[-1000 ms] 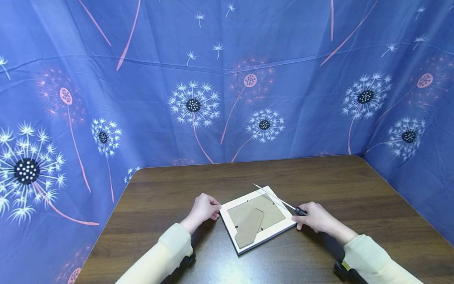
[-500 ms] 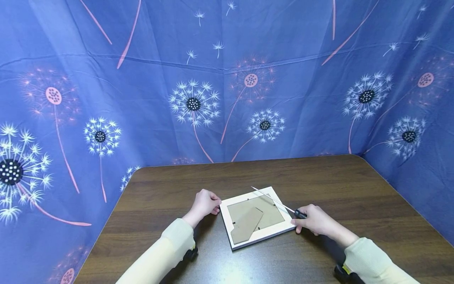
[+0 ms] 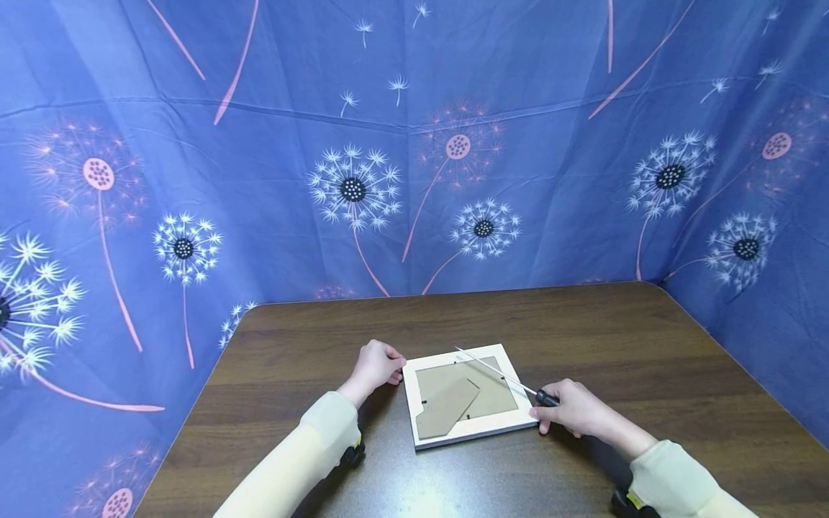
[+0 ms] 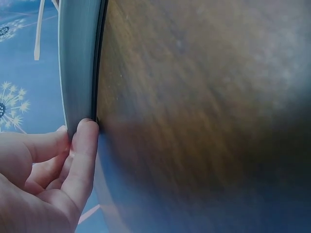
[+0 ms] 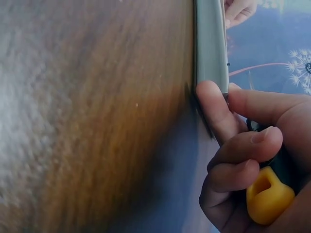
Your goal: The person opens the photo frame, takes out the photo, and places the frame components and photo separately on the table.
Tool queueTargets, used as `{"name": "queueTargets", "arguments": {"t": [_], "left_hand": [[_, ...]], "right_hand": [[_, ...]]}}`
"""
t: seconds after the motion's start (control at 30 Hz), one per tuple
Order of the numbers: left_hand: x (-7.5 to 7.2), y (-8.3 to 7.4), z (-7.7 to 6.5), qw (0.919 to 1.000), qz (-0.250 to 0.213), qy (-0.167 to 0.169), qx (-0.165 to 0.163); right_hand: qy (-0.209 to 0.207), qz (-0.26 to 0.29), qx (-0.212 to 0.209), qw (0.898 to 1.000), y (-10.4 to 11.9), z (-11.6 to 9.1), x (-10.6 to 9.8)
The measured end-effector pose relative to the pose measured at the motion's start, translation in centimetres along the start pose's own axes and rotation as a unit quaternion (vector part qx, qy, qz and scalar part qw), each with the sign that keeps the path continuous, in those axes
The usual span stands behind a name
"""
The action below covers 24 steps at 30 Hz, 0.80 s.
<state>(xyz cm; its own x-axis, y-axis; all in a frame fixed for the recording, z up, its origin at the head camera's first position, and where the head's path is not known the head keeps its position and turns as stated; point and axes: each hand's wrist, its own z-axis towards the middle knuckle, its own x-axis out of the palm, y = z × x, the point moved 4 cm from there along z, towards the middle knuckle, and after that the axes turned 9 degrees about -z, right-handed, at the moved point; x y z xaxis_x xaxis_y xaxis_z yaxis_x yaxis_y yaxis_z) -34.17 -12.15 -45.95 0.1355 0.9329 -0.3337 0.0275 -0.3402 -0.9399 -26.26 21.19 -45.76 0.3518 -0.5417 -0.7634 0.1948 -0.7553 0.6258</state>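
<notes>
A white-bordered picture frame (image 3: 488, 399) lies back side up, flat at the wooden table, with a brown backing board and a slanted easel stand (image 3: 447, 410). At its far left corner my left hand (image 3: 374, 365) pinches the edge between thumb and fingers. My right hand (image 3: 579, 410) pinches the near right corner with thumb and forefinger. The same hand's other fingers curl round a screwdriver (image 3: 547, 398), whose thin shaft slants over the frame. The right wrist view shows the yellow end (image 5: 269, 201) of the handle. In the left wrist view the frame's edge (image 4: 80, 63) runs up from the fingertips.
The brown wooden table (image 3: 311, 331) extends around the frame on all sides. Behind it and at both sides hangs a blue cloth (image 3: 272, 180) with a dandelion print. A dark device (image 3: 352, 452) sits at the left wrist.
Between both hands the picture frame has turned a little clockwise. My left hand has moved slightly away from me, my right hand slightly nearer, the screwdriver still in it.
</notes>
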Motion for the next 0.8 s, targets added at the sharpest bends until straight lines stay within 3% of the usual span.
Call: {"name": "queueTargets", "arguments": {"t": [0.3,0.8], "left_hand": [[0.0,0.2,0.5,0.9997,0.023,-0.001,0.009],[0.1,0.1,1.0,0.9996,0.019,-0.002,0.021]], "right_hand": [[0.005,0.008,-0.012,1.000,0.2,-0.4,0.6],[0.026,0.041,-0.010,0.999,0.5,-1.0,1.4]]}}
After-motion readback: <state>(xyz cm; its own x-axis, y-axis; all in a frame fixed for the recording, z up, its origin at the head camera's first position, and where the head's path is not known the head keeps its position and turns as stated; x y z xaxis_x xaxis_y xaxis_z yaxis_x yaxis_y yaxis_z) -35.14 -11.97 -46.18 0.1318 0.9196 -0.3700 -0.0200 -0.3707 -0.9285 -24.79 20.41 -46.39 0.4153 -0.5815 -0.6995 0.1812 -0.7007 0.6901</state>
